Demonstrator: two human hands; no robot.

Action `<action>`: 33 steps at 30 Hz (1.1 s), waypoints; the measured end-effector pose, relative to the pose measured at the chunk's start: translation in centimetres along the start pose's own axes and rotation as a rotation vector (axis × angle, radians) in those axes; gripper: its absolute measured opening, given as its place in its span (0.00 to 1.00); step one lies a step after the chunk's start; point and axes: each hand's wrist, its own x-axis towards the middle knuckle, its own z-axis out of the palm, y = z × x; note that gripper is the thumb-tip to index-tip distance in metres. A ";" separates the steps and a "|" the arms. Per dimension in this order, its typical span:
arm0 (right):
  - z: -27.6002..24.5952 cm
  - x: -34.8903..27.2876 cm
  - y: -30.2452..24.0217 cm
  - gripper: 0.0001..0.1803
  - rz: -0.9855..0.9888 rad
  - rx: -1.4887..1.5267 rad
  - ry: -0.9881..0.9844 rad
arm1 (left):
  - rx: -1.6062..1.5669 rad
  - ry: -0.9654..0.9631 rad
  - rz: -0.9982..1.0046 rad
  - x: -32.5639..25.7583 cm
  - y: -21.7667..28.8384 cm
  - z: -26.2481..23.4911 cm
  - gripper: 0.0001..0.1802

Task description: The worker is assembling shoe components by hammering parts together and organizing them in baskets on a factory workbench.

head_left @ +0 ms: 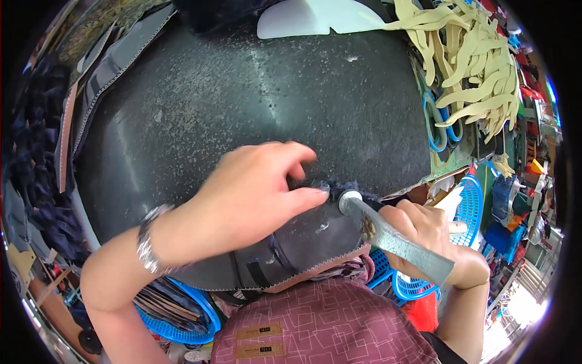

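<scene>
My right hand (419,227) is wrapped round the handle of a hammer (406,246) with a long silver metal head. The hammer's round face rests at the edge of some dark blue fuzzy material (333,185), close to a dark grey piece with a zigzag-cut edge (303,252) at the near side of the work surface. My left hand (260,188) hovers over that piece, thumb and index finger apart, with the thumb tip beside the fuzz. Its other fingers are partly hidden, and I see nothing held in it.
A worn black work surface (254,103) spans the middle. White sheet material (321,18) lies at its far edge; cream strips (479,79) and blue-handled scissors (433,124) are at right. Grey zigzag-edged pieces (100,79) lie left. Blue baskets (209,318) stand below.
</scene>
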 end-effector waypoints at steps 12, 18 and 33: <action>-1.4 3.0 0.5 0.15 0.077 0.077 -0.127 | 0.350 -0.203 0.641 4.0 -2.4 -0.1 0.03; -2.8 4.5 1.1 0.16 0.056 0.103 -0.215 | 0.749 -0.039 1.208 2.2 -3.4 0.7 0.09; -1.8 5.5 0.3 0.12 0.039 0.019 -0.104 | 0.494 0.210 0.740 -1.2 -3.9 2.2 0.13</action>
